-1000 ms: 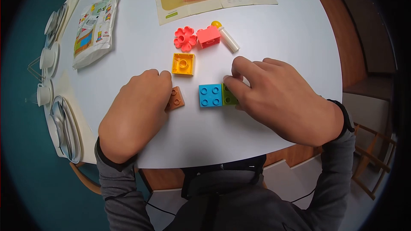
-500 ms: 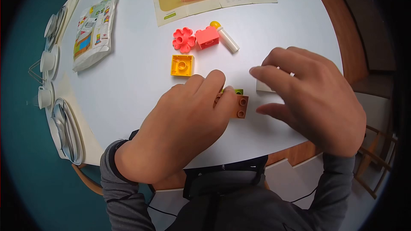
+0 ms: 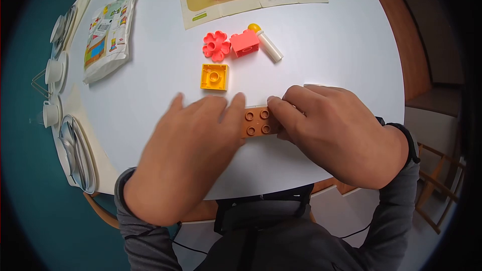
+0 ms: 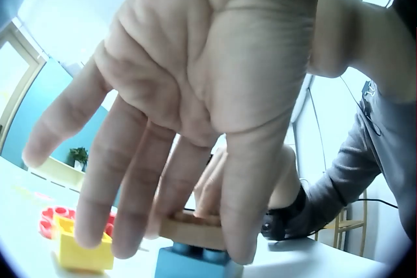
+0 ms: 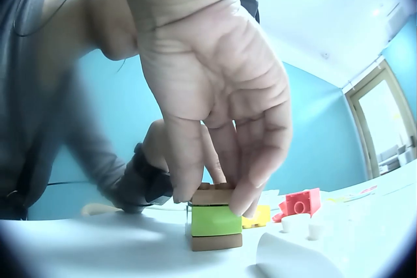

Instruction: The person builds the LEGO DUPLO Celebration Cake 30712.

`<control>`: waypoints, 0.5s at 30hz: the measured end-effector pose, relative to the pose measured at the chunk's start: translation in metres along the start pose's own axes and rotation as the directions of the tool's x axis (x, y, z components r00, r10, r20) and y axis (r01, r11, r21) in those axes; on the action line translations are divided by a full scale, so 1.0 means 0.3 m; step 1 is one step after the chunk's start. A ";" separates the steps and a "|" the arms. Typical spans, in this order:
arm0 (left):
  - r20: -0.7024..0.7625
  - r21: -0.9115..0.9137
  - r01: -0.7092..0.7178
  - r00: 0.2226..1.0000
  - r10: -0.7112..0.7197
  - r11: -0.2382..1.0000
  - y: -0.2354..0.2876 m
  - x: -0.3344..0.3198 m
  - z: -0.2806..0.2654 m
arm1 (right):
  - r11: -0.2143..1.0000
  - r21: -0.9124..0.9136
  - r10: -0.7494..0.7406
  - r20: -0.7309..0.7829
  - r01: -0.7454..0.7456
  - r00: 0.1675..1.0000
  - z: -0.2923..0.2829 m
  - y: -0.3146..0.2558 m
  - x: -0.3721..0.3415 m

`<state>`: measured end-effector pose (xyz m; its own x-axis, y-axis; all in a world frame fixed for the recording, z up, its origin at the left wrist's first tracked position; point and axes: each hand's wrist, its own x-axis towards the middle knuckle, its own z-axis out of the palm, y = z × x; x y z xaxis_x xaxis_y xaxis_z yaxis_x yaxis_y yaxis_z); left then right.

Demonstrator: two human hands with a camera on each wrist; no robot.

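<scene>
A flat brown toy plate (image 3: 257,122) with round studs lies across the stack in front of the person. My left hand (image 3: 193,153) pinches its left end between thumb and finger. At the other end my right hand (image 3: 341,138) pinches it the same way. Beneath the plate, the left wrist view has a blue brick (image 4: 195,263) whose studs show in a slim gap under it. In the right wrist view a green brick (image 5: 216,220) sits under the plate, above another brown piece (image 5: 217,243). From the head camera the plate and hands hide these lower bricks.
Beyond the hands lie an upturned yellow brick (image 3: 214,77), a coral flower piece (image 3: 217,46), a coral brick (image 3: 245,43) and a white tube (image 3: 269,46) with a yellow ball (image 3: 254,27). A printed sheet (image 3: 251,0) and a plastic bag (image 3: 110,35) lie farther off. Dishes (image 3: 78,155) stand at left.
My left hand brought the brown plate rightward from beside the stack to over the blue and green bricks. My right hand drew back from the green brick, then returned to the plate's right end.
</scene>
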<state>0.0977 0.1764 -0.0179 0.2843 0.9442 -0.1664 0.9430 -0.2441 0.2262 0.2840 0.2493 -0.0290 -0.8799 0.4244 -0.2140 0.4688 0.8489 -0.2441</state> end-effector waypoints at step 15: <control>0.085 -0.149 -0.034 0.995 0.047 0.988 -0.043 0.018 -0.014 | 0.997 -0.049 -0.058 -0.088 0.054 0.994 0.013 -0.008 -0.007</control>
<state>0.0865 0.1855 -0.0177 0.3419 0.9094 -0.2367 0.8966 -0.2403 0.3720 0.2850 0.2452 -0.0316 -0.9092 0.4001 -0.1150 0.4159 0.8852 -0.2085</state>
